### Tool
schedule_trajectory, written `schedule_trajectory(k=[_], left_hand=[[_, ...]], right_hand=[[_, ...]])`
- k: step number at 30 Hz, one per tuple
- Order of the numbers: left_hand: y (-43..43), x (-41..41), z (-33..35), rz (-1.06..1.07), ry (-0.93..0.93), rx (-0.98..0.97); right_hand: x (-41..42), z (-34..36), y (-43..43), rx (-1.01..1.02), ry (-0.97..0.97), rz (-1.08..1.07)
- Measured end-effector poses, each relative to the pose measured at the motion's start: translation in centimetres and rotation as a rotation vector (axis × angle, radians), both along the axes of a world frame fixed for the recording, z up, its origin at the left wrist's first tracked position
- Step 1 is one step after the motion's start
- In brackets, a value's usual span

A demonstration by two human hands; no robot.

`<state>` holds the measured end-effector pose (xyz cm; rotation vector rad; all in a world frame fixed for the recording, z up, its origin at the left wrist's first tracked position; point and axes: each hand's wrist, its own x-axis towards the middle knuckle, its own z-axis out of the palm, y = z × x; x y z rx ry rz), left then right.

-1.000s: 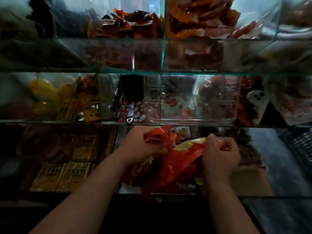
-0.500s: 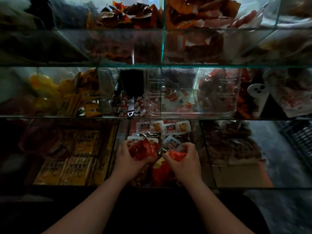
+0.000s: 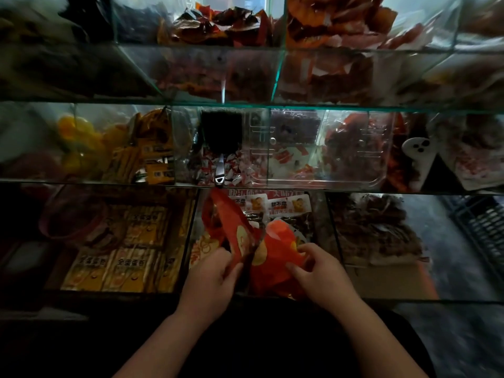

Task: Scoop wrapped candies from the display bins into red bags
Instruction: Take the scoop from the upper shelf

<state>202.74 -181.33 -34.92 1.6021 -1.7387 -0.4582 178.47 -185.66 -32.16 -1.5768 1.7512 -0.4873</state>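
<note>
A red plastic bag with yellow print lies over the middle bottom bin, its mouth pulled apart. My left hand pinches the bag's left flap, which stands up towards the shelf above. My right hand pinches the bag's right side between thumb and fingers. A scoop with a black bowl and a metal handle rests in the middle-shelf bin of small red-and-white wrapped candies, just above the bag.
Glass shelves hold bins in three tiers. Yellow packets fill the lower left bin, dark snacks the lower right. A clear plastic box sits right of the scoop. Orange and red packets fill the top bins.
Both hands dropped lower and nearer to me with the bag. The bunched bag has been pulled open, and its left flap now stands up.
</note>
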Motion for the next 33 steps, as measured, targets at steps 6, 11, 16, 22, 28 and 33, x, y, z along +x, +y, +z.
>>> schedule_trajectory(k=[6, 11, 16, 22, 28, 33], left_hand=[[1.8, 1.2, 0.1, 0.116, -0.208, 0.400], [2.7, 0.4, 2.5, 0.169, -0.182, 0.457], [2.8, -2.7, 5.5, 0.113, -0.084, 0.236], [0.2, -5.8, 4.5, 0.093, -0.184, 0.550], [-1.0, -6.9, 4.9, 0.148, 0.045, 0.562], [-1.3, -7.7, 3.7, 0.042, -0.169, 0.651]], right_hand=[[-1.4, 2.3, 1.3, 0.225, 0.014, 0.371], [1.0, 2.9, 3.6, -0.088, 0.318, 0.752], [1.1, 3.8, 3.7, -0.034, 0.162, 0.665], [0.3, 3.8, 0.7, -0.017, 0.131, 0.025], [1.7, 2.6, -1.6, 0.303, 0.371, 0.297], [3.0, 1.7, -1.8, 0.213, 0.690, 0.265]])
